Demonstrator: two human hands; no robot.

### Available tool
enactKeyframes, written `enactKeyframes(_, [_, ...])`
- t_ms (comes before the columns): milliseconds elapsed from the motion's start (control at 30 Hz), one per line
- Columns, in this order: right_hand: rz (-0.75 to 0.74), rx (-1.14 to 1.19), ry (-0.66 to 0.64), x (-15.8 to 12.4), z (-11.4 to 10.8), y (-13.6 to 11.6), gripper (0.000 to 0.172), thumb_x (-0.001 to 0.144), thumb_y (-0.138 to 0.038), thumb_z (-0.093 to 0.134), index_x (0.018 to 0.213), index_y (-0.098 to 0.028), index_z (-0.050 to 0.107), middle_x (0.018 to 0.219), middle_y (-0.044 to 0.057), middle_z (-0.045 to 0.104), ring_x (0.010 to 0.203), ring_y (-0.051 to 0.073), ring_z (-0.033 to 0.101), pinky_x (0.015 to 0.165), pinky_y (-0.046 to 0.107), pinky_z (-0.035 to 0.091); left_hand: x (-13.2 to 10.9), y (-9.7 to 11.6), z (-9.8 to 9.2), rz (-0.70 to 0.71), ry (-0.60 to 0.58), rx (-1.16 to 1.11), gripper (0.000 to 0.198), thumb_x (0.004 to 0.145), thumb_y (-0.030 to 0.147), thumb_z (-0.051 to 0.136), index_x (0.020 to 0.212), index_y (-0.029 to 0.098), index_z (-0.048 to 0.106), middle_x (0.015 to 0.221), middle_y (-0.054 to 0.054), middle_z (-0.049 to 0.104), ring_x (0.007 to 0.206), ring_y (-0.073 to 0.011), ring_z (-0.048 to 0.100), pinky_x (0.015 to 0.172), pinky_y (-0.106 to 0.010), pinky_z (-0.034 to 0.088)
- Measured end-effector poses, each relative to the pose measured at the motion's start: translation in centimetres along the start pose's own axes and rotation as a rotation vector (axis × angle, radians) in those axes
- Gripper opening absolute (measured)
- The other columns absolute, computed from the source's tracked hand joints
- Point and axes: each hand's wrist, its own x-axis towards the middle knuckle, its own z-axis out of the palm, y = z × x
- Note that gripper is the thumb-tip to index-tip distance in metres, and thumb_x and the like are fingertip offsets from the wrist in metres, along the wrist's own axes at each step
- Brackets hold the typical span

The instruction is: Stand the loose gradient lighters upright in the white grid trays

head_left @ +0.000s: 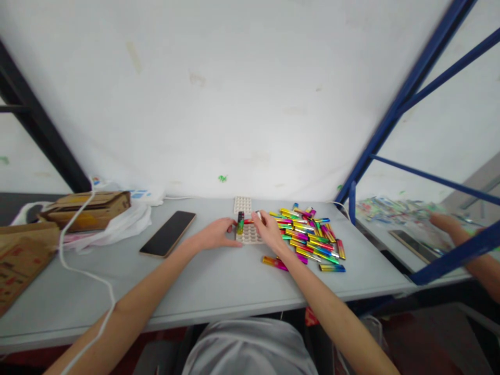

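The left hand, thumb and fingers spread, is by the dimpled tray's left edge; steadying there should keep the dark-topped tube upright on it. The right hand pinches a whitish piece, best held straight, and hides the tray's right side. Rightward, glossy tubes overlap uncountably.

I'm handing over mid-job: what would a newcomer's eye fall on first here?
Probably the pile of shiny, multicoloured, metallic-looking tubes beside the right hand. Next, the nearer off-white dimpled tray between the hands, then the black-screened rectangular phone lying flat left of the left hand.
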Motion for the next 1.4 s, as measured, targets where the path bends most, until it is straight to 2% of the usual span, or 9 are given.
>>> enactKeyframes(167, [-0.071,0.005,-0.025,-0.2,-0.3,-0.3,0.044,0.098,-0.062,0.049,0.075,-0.024,0.046,0.065,-0.004,0.05,0.063,0.015,0.045,0.061,0.027,0.035,0.1,-0.2,0.1,0.01,0.001,-0.013,0.068,0.067,0.078,0.074,0.098,0.019,0.065,0.095,-0.008,0.068,0.087,-0.0272,0.063,0.081,-0.035,0.047])
enactKeyframes(333, [-0.03,-0.085,0.044,-0.4,0.0,-0.9,0.055,0.092,-0.064,0.052,0.059,-0.023,0.038,0.057,-0.005,0.035,0.059,0.013,0.034,0.058,0.028,0.025,0.0,-0.2,0.1,0.005,0.004,-0.005,0.066,0.066,0.077,0.075,0.097,0.019,0.065,0.095,-0.008,0.068,0.087,-0.027,0.063,0.081,-0.035,0.047])
enactKeyframes(500, [0.041,-0.118,0.041,-0.5,0.4,-0.6,0.046,0.086,-0.049,0.051,0.051,-0.024,0.035,0.053,-0.005,0.029,0.056,0.012,0.03,0.056,0.029,0.021,0.0,-0.1,0.0,0.006,0.001,-0.001,0.065,0.066,0.075,0.075,0.096,0.019,0.064,0.094,-0.008,0.068,0.086,-0.027,0.063,0.078,-0.034,0.046])
enactKeyframes(633, [0.019,-0.123,0.043,-0.6,0.5,-0.5,0.038,0.088,-0.043,0.048,0.055,-0.023,0.041,0.055,-0.004,0.039,0.058,0.014,0.038,0.057,0.029,0.024,-0.1,-0.2,0.0,0.003,0.011,-0.004,0.065,0.066,0.075,0.076,0.096,0.018,0.065,0.093,-0.007,0.068,0.085,-0.0272,0.063,0.077,-0.034,0.046])
enactKeyframes(800, [-0.061,-0.15,0.063,-0.5,-0.1,-0.9,0.041,0.097,-0.054,0.049,0.07,-0.024,0.046,0.06,-0.005,0.045,0.06,0.015,0.042,0.061,0.028,0.03,-0.1,-0.3,0.2,0.001,0.011,-0.015,0.068,0.067,0.076,0.076,0.1,0.018,0.066,0.097,-0.008,0.069,0.087,-0.0272,0.063,0.079,-0.035,0.048])
enactKeyframes(967, [-0.209,-0.163,-0.031,-0.4,-0.9,-1.4,0.041,0.103,-0.054,0.047,0.077,-0.023,0.055,0.08,0.003,0.061,0.076,0.02,0.056,0.07,0.03,0.04,-0.1,-0.5,0.3,-0.01,0.005,-0.006,0.072,0.067,0.077,0.076,0.105,0.017,0.066,0.096,-0.008,0.069,0.086,-0.0274,0.064,0.078,-0.035,0.048])
enactKeyframes(1067, [-0.29,-0.23,-0.045,-0.4,-1.1,-1.5,0.044,0.103,-0.054,0.049,0.073,-0.022,0.056,0.08,0.004,0.061,0.077,0.02,0.057,0.073,0.03,0.041,-0.1,-0.5,0.4,-0.007,0.005,0.002,0.071,0.067,0.075,0.077,0.107,0.016,0.066,0.097,-0.008,0.069,0.087,-0.0277,0.064,0.078,-0.035,0.048])
enactKeyframes(1200, [-0.252,-0.249,-0.14,-0.6,-0.7,-1.3,0.045,0.106,-0.052,0.048,0.073,-0.023,0.055,0.066,0.0,0.06,0.062,0.017,0.052,0.064,0.029,0.036,-0.2,-0.5,0.3,0.005,0.012,0.006,0.071,0.068,0.075,0.076,0.106,0.016,0.067,0.096,-0.008,0.069,0.087,-0.0279,0.064,0.079,-0.035,0.048])
enactKeyframes(1400, [-0.28,-0.288,-0.266,-0.7,-0.4,-1.0,0.031,0.108,-0.04,0.053,0.084,-0.022,0.062,0.081,0.004,0.074,0.073,0.019,0.065,0.069,0.028,0.04,-0.3,-0.1,0.0,-0.009,0.013,0.002,0.067,0.069,0.074,0.076,0.103,0.017,0.068,0.096,-0.008,0.07,0.086,-0.0266,0.064,0.077,-0.034,0.048])
